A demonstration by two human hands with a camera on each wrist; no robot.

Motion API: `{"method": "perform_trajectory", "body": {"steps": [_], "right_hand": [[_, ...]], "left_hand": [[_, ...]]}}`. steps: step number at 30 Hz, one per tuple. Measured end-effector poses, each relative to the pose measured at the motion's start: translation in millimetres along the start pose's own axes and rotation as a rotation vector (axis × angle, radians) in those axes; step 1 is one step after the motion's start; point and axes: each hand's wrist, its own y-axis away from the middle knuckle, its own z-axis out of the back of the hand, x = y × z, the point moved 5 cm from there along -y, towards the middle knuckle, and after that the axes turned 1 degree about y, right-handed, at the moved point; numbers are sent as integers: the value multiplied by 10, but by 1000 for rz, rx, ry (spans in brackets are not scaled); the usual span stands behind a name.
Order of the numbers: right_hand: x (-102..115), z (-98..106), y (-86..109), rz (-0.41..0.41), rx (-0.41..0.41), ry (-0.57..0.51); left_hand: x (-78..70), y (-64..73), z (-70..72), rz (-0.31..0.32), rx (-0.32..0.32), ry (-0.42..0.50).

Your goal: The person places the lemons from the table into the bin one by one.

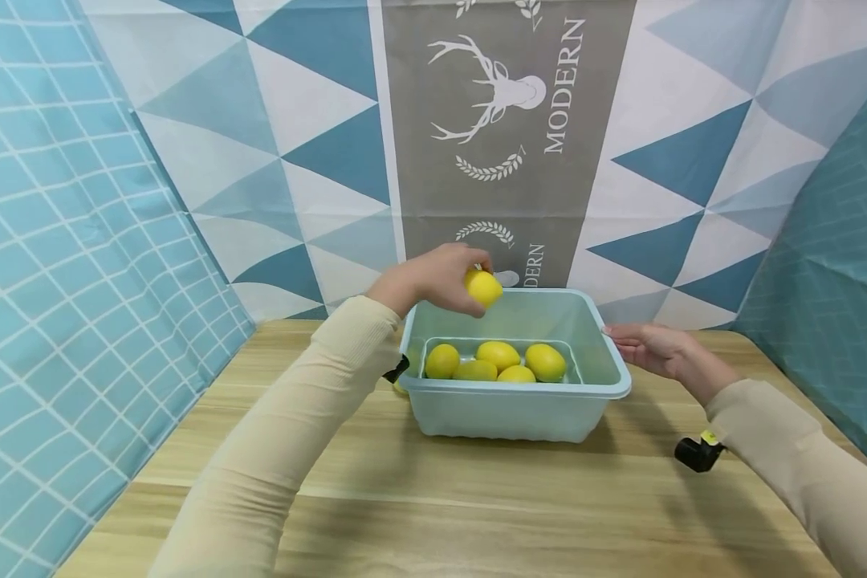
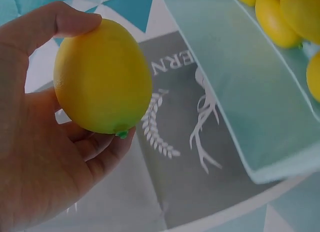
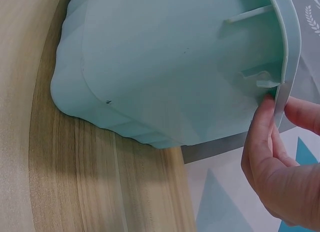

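Note:
My left hand (image 1: 448, 279) grips a yellow lemon (image 1: 483, 288) between thumb and fingers, raised over the back left part of a pale green plastic basin (image 1: 509, 409). In the left wrist view, the lemon (image 2: 102, 77) shows a small green stem tip at its lower end, with the fingers curled behind it. Inside the basin, several more lemons (image 1: 498, 353) lie on the bottom. At the basin's right side, my right hand (image 1: 653, 348) pinches the rim (image 3: 285, 87), thumb on one face and fingers under the lip.
The basin stands on a wood-grain table (image 1: 433, 498), near its back edge. Behind it hangs a patterned cloth (image 1: 318, 144) with triangles and a deer head. A blue gridded cloth (image 1: 58, 265) closes the left side, a teal one (image 1: 824, 265) the right.

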Motion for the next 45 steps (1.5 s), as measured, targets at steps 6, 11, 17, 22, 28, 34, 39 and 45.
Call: {"method": "perform_trajectory", "body": {"steps": [6, 11, 17, 22, 28, 34, 39, 45], "right_hand": [[15, 13, -1, -3, -13, 2], [-8, 7, -10, -3, -18, -1], [-7, -8, -14, 3, -7, 12], [12, -4, -2, 11, -16, 36], [14, 0, 4, 1, -35, 29], [7, -5, -6, 3, -21, 32], [1, 0, -7, 5, -8, 28], [4, -3, -4, 9, 2, 35]], "left_hand": [[-136, -163, -120, -26, 35, 19], [-235, -270, -248, -46, 98, 31], [-291, -303, -315, -58, 131, 7], [-186, -267, -299, -20, 108, -8], [82, -135, -233, -1, 28, 17], [408, 83, -170, 24, -116, 70], [645, 259, -208, 67, -202, 159], [861, 405, -329, 137, -253, 317]]}}
